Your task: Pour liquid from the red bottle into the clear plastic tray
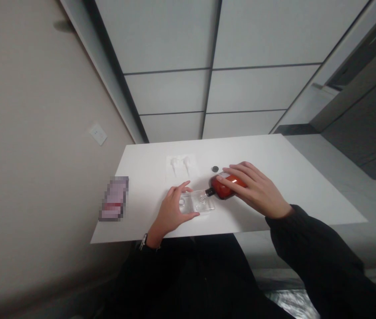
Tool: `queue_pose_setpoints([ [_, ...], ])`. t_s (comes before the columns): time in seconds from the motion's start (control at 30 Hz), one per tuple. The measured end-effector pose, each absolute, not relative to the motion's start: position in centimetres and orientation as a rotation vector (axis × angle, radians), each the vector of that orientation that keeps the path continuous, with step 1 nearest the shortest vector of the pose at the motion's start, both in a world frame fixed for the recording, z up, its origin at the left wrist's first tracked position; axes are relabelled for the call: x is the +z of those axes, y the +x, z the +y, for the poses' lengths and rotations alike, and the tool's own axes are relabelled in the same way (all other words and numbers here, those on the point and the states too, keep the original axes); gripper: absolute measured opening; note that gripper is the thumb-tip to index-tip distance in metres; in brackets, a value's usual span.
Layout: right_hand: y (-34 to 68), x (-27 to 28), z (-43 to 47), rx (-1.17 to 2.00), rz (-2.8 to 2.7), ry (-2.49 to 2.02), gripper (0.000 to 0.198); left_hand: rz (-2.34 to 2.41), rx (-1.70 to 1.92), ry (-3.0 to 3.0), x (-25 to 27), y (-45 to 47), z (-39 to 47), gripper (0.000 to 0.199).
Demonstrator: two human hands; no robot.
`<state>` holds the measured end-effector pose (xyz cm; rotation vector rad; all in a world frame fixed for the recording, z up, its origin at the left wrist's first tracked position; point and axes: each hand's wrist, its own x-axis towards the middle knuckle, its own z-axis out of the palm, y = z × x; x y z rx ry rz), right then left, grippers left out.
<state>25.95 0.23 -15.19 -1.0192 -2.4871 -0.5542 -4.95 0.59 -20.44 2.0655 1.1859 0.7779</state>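
My right hand (pixel 251 188) is wrapped round a reddish-brown bottle (pixel 228 184). The bottle is tipped over to the left, its black neck (pixel 210 192) just above the right part of a small clear plastic case (pixel 204 201). My left hand (pixel 173 210) grips the case's left end between thumb and fingers and holds it at the tabletop. Whether liquid leaves the bottle is too small to tell. Behind the bottle lies a small dark round cap (pixel 215 169). Two white earbuds (pixel 187 165) rest on a thin white sheet beyond my left hand.
The white table (pixel 141 177) meets the wall on the left, with pale cabinet panels behind it. A pixelated pinkish rectangular object (pixel 115 197) lies at the table's left edge. A wall socket (pixel 98 134) is above it.
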Motion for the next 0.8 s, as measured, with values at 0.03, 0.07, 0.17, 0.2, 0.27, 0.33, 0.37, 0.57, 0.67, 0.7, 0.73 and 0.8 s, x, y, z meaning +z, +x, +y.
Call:
queue_pose_setpoints([
  [0.03, 25.95, -15.16, 0.22, -0.562, -2.492, -1.018, 0.078, 1.183, 0.779, 2.068, -20.46, -4.95, 0.59, 0.098],
  [0.07, 25.95, -15.14, 0.22, -0.571, -2.497, -1.019, 0.076, 1.180, 0.780, 2.072, -20.48, -4.95, 0.59, 0.098],
  [0.17, 25.94, -15.12, 0.21, -0.596, -2.505, -1.023, 0.070, 1.173, 0.785, 2.083, -20.50, -4.93, 0.55, 0.098],
  [0.2, 25.94, -15.13, 0.21, -0.598, -2.504, -1.022, 0.068, 1.174, 0.786, 2.085, -20.49, -4.92, 0.54, 0.098],
  [0.27, 25.92, -15.13, 0.21, -0.591, -2.499, -1.013, 0.067, 1.176, 0.783, 2.085, -20.41, -4.89, 0.52, 0.098],
  [0.33, 25.90, -15.09, 0.21, -0.580, -2.498, -1.000, 0.067, 1.177, 0.775, 2.082, -20.32, -4.88, 0.51, 0.097],
  [0.37, 25.89, -15.05, 0.20, -0.581, -2.499, -0.995, 0.068, 1.178, 0.770, 2.081, -20.27, -4.88, 0.50, 0.098],
  [0.57, 25.89, -14.84, 0.14, -0.592, -2.498, -1.010, 0.070, 1.180, 0.775, 2.090, -20.30, -4.93, 0.52, 0.098],
  [0.67, 26.00, -14.92, 0.19, -0.576, -2.499, -1.010, 0.074, 1.169, 0.779, 2.094, -20.55, -4.99, 0.60, 0.098],
  [0.7, 26.04, -14.96, 0.23, -0.569, -2.499, -1.010, 0.075, 1.166, 0.780, 2.097, -20.64, -5.01, 0.64, 0.098],
  [0.73, 26.09, -14.99, 0.26, -0.563, -2.499, -1.013, 0.077, 1.163, 0.782, 2.101, -20.73, -5.03, 0.68, 0.098],
  [0.8, 26.15, -14.99, 0.33, -0.559, -2.502, -1.012, 0.077, 1.158, 0.785, 2.109, -20.86, -5.06, 0.74, 0.099],
])
